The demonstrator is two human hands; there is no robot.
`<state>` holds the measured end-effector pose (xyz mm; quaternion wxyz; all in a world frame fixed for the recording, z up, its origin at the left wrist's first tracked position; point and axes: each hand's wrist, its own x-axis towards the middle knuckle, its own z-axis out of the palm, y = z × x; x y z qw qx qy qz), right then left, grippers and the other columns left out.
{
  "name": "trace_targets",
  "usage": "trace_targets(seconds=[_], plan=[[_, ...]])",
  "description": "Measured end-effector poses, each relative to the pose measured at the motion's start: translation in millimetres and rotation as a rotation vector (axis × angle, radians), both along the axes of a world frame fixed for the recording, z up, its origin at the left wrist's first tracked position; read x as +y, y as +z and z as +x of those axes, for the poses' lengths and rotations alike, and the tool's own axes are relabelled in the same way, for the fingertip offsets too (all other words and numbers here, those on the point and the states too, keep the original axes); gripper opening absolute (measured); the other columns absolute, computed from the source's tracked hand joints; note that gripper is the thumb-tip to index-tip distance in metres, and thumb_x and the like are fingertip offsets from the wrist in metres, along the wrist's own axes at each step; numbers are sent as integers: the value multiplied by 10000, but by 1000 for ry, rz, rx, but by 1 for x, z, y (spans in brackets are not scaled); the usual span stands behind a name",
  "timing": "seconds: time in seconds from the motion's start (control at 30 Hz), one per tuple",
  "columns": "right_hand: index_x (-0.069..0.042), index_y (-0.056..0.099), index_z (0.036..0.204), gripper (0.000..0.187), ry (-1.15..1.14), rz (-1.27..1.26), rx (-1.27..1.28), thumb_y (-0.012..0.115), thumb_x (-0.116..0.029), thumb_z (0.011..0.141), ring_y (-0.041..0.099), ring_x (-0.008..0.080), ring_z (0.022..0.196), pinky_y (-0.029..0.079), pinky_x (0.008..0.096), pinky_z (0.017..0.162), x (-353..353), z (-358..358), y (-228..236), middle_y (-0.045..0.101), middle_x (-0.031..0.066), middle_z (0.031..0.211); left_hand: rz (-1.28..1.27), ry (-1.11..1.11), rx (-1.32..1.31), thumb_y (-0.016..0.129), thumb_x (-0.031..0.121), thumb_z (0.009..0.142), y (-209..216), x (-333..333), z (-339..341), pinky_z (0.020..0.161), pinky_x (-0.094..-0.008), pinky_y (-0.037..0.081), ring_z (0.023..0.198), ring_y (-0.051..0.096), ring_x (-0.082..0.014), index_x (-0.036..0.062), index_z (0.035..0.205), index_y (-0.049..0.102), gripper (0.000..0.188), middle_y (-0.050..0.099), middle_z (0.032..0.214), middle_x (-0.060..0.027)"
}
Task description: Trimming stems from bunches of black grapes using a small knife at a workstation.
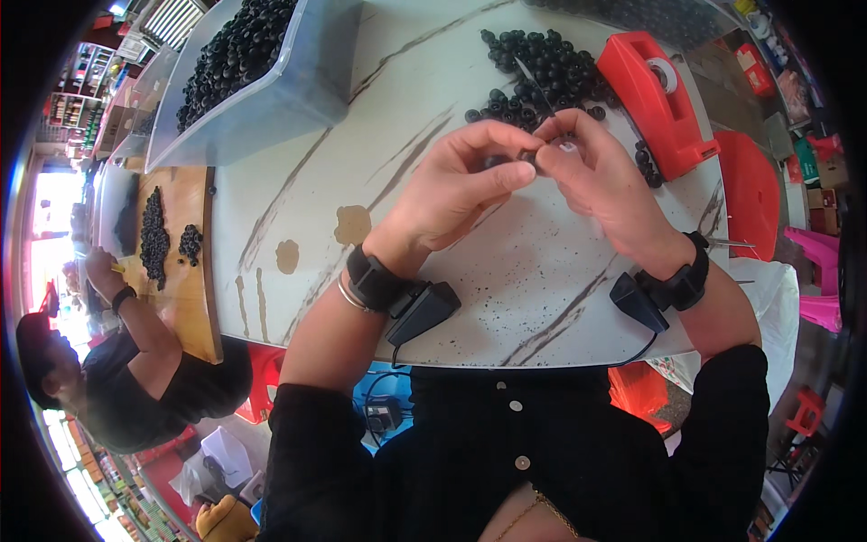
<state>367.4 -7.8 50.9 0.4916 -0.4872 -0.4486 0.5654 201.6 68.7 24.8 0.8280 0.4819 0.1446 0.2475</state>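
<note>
Both hands meet above the white marbled table, fingertips nearly touching. My left hand (447,181) is closed, pinching a small black round piece (528,157) between thumb and fingers; another dark piece (495,162) shows inside its curled fingers. My right hand (610,185) is closed in a pinch against the same spot; what sits in its fingers is mostly hidden, with a pale glint near the thumb. A thin pointed metal blade (533,83) runs up from the right fingertips over a loose heap of black round pieces (551,63). I cannot tell whether that hand holds it.
A red tape dispenser (646,99) stands right of the heap. A clear bin (312,81) full of black pieces is at the far left. Dark crumbs and brown stains (352,224) mark the table (307,194). At left, a co-worker (135,379) sits by a wooden table (194,298).
</note>
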Motion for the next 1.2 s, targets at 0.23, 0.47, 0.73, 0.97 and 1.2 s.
trace_targets(seconds=[0.23,0.47,0.73,0.97,1.2], plan=[[-44,431,1086,287,22,35,22,321,-267,943,287,-8,499,223,143,438,-2,0,4,437,-27,721,-258,124,-46,568,11,819,2,4,0,520,-153,310,612,393,-23,83,1002,559,196,595,898,-44],[-29,405,1174,293,24,193,-196,359,-181,928,317,5,538,264,136,487,-5,-5,2,470,-8,747,-324,171,-94,595,30,811,-2,0,2,539,-162,339,657,448,-33,97,941,570,149,583,889,-24],[-16,397,1185,295,52,265,-353,410,-112,907,452,47,721,361,181,646,-7,-5,1,497,8,794,-266,177,-97,579,13,813,-5,0,2,574,-164,367,767,516,-75,83,861,550,90,589,913,-48],[-15,415,1156,274,84,253,-329,435,-123,905,450,62,733,370,197,673,-7,-3,1,488,5,820,-215,134,-154,550,-8,822,-2,-1,2,658,-192,413,851,553,-137,64,874,546,89,593,929,-78],[-38,457,1084,222,25,337,-291,494,-125,883,452,50,650,368,195,592,-6,-4,-5,493,-1,727,-217,83,-173,551,-3,822,-5,2,1,691,-209,428,877,565,-166,64,877,552,87,593,920,-86]])
